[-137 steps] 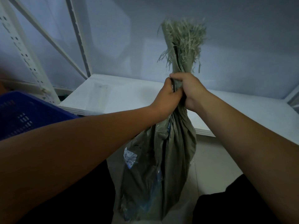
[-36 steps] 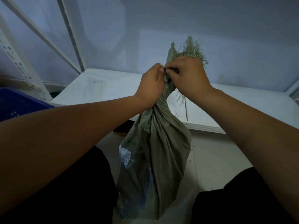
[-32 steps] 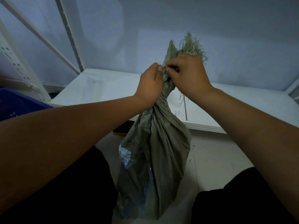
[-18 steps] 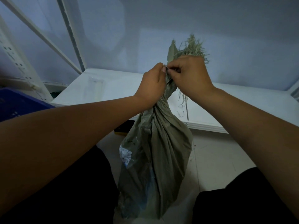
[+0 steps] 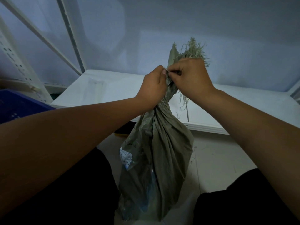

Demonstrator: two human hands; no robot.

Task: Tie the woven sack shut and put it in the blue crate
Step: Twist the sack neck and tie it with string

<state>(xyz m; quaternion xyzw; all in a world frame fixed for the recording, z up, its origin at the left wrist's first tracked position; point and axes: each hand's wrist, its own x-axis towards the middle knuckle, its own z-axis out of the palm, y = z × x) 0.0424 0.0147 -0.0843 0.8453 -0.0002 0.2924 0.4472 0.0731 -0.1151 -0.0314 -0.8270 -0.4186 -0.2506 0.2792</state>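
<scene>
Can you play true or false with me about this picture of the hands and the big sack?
1. The left hand and the right hand both grip the twisted neck of the woven sack. True.
2. The woven sack already lies in the blue crate. False: the crate is off to the left, and the sack stands on the floor.
3. The sack's frayed top sticks up above the right hand. True.
4. The left hand holds scissors. False: no scissors show, and it grips only the sack's neck.
5. A white board lies behind the sack. True.
</scene>
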